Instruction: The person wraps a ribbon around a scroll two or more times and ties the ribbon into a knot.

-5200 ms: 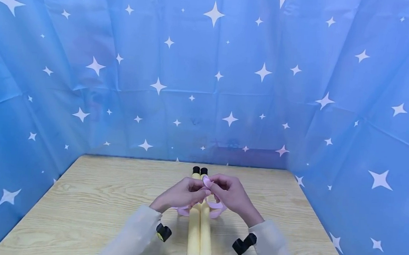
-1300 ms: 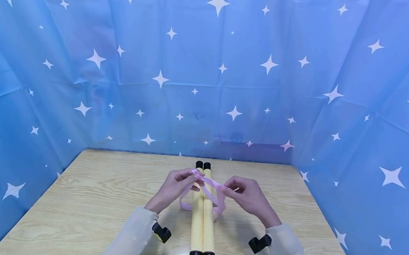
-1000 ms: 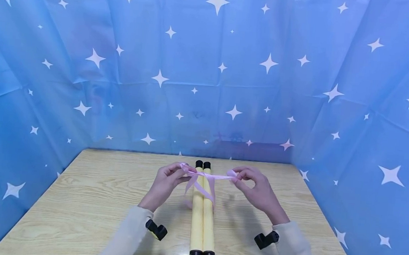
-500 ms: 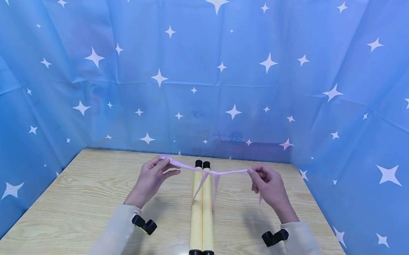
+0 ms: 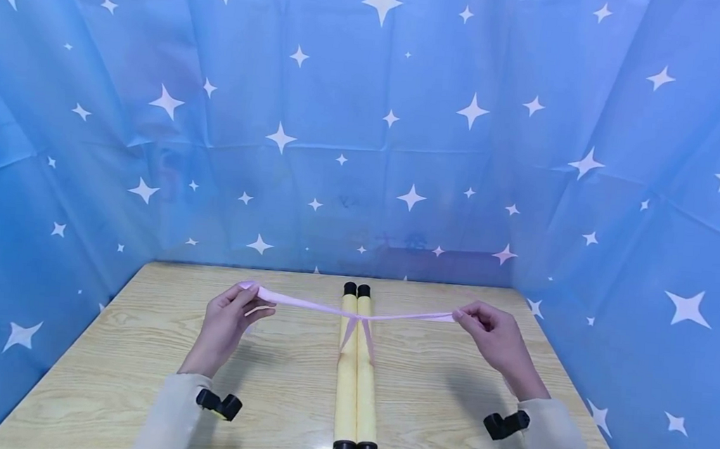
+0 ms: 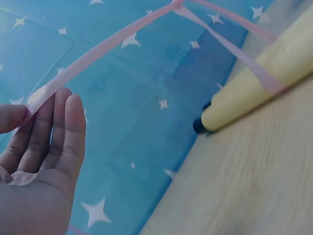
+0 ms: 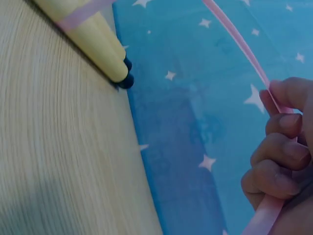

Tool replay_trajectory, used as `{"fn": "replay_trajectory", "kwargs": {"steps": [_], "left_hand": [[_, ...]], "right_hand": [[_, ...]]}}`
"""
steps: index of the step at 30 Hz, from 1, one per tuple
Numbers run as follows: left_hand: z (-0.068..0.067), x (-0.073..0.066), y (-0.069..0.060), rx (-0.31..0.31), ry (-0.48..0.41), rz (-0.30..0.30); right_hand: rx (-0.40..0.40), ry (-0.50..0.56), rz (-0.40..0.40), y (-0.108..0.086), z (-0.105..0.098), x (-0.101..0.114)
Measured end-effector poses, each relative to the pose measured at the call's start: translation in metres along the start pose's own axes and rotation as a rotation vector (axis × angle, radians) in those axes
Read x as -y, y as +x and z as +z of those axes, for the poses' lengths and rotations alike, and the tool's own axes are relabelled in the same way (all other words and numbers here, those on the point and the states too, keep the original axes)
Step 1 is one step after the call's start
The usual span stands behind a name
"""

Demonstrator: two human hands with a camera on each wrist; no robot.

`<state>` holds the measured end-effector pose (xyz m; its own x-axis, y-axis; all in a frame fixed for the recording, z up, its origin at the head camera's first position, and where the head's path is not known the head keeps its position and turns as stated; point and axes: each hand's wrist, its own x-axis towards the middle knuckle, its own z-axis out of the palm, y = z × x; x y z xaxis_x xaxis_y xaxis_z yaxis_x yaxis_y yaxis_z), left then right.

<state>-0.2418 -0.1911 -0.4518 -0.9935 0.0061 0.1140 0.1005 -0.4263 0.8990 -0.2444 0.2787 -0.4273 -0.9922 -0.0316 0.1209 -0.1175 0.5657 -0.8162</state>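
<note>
Two yellow rods [image 5: 347, 392] with black end caps lie side by side on the table. A pink ribbon [image 5: 309, 305] goes around both and crosses above them, its two ends stretched out sideways. The left hand [image 5: 223, 323] pinches one end between thumb and index finger; in the left wrist view the other fingers of that hand [image 6: 44, 161] are extended. At the other end, the right hand [image 5: 503, 341] pinches the ribbon [image 7: 237, 36]; the right wrist view shows its fingers [image 7: 276, 152] curled, with a ribbon tail hanging below. The rods' undersides are hidden.
The wooden table [image 5: 153, 349] reaches back to a blue curtain [image 5: 345, 96] with white stars, which also hangs along both sides. A black wrist camera [image 5: 219, 405] is on the left sleeve, and another [image 5: 506, 425] on the right.
Both hands were together over the rods, then moved apart, left and right, each pinching the ribbon. The loose loops drew in and the crossing now sits lower, nearer the rods.
</note>
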Motion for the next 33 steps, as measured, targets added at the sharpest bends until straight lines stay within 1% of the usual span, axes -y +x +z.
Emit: {"fn": "replay_trajectory", "kwargs": {"steps": [4,9,14,18,21,24,27,31,33], "left_hand": [[-0.018,0.001,-0.005,-0.037,0.017,-0.02],[-0.038,0.001,-0.012,-0.093,0.016,-0.052],[-0.054,0.001,-0.019,-0.123,0.049,-0.076],[-0.065,0.001,-0.024,-0.145,0.052,-0.084],[-0.071,0.001,-0.027,-0.153,0.062,-0.087],[-0.074,0.001,-0.03,-0.157,0.099,-0.095],[-0.076,0.003,-0.031,-0.171,0.135,-0.12],[-0.079,0.005,-0.032,-0.203,0.18,-0.174],[-0.081,0.005,-0.033,-0.216,0.218,-0.198]], "right_hand": [[-0.007,-0.031,0.03,-0.001,-0.009,-0.011],[-0.033,-0.083,0.031,-0.002,-0.02,-0.024],[-0.043,-0.105,0.033,-0.003,-0.027,-0.035],[-0.05,-0.121,0.027,-0.003,-0.03,-0.043],[-0.06,-0.145,0.013,-0.003,-0.032,-0.048],[-0.059,-0.162,0.005,-0.003,-0.035,-0.054],[-0.054,-0.176,0.004,-0.004,-0.037,-0.059],[-0.048,-0.193,0.001,-0.005,-0.039,-0.065],[-0.045,-0.203,0.003,-0.005,-0.04,-0.069]]}}
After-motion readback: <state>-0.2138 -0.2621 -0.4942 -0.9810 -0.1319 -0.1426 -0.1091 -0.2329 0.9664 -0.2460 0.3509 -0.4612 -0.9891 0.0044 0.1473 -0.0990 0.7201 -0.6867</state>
